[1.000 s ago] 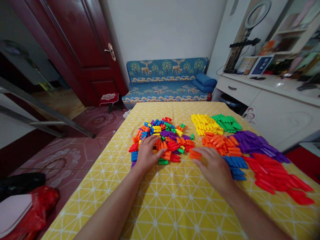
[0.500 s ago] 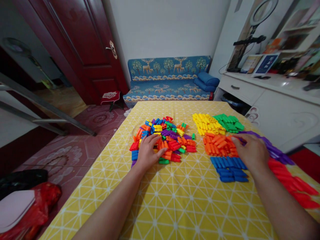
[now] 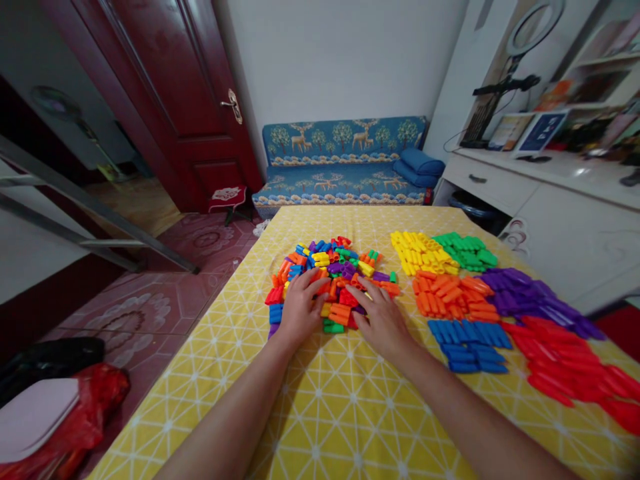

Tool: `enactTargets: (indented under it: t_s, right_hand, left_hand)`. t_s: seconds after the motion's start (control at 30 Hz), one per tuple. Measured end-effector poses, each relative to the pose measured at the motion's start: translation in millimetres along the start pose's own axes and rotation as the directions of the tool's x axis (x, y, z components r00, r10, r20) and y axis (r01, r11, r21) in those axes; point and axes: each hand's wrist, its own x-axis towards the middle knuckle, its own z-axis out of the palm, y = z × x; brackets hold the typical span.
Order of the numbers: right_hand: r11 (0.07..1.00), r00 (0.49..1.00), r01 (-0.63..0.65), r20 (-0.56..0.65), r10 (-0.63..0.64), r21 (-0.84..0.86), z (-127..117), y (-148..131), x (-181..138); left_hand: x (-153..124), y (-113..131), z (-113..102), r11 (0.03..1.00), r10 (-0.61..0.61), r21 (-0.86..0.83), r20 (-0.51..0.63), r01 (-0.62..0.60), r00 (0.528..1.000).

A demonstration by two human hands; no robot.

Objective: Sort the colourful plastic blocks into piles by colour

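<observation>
A mixed pile of small plastic bullet-shaped tubes [image 3: 341,269] in several colours lies on the patterned tablecloth. My left hand [image 3: 301,308] rests on the pile's near left side, its fingers slightly bent and thumb apart, gripping nothing that I can see. Over the near right side, my right hand [image 3: 384,323] reaches in with fingers spread, close to orange and red pieces. To the right, pieces lie grouped by colour: yellow [image 3: 423,253], green [image 3: 466,253], orange [image 3: 445,295], blue [image 3: 467,339], purple [image 3: 523,297] and red [image 3: 563,363].
The table wears a yellow cloth [image 3: 330,413] with white lines. Behind it stands a blue sofa [image 3: 340,170]. A white cabinet [image 3: 565,213] is at the right. On the floor at left are a metal ladder [image 3: 117,237] and a red bag [image 3: 103,400].
My right hand has moved left from the orange group to the mixed pile, its fingers now spread. My left hand has stayed at the pile. The view has shifted slightly.
</observation>
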Motion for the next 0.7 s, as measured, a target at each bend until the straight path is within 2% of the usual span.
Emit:
enactTargets:
  t_s: [0.27,0.37,0.43,0.5,0.57,0.63,0.7]
  right_hand:
    - [0.999,0.984,0.042,-0.171,-0.045,-0.026,-4.3,-9.6,-0.2]
    - [0.992,0.967,0.086,-0.246,-0.061,0.095,-8.3,-11.3,-5.6]
    - [0.975,0.954,0.061,-0.301,0.007,0.215,-17.3,-7.0,-9.8]
    - [0.946,0.923,-0.055,-0.345,0.170,0.320,-34.6,6.3,-15.3]
    - [0.911,0.868,-0.207,-0.364,0.339,0.356,-59.5,31.3,-23.3]
    - [0.904,0.831,-0.323,-0.373,0.412,0.280,-87.5,66.4,-35.0]
    - [0.899,0.817,-0.414,-0.377,0.437,0.145,-112.7,106.1,-50.5]
  left_hand:
    - [-0.5,-2.0,2.0,1.000,0.023,-0.010,-0.016,-0.023,1.000]
    - [-0.6,-2.6,2.4,1.000,0.025,-0.002,-0.019,-0.025,1.000]
    - [-0.8,-2.9,2.6,1.000,0.023,0.003,-0.017,-0.023,1.000]
    - [-1.2,-3.3,2.9,1.000,0.021,0.006,-0.021,-0.021,1.000]
    - [-1.4,-3.6,3.3,1.000,0.016,0.007,-0.027,-0.016,0.999]
    - [-1.4,-3.8,3.6,1.000,0.014,0.008,-0.028,-0.014,1.000]
    - [-1.3,-3.9,3.7,1.000,0.017,0.012,-0.022,-0.016,1.000]
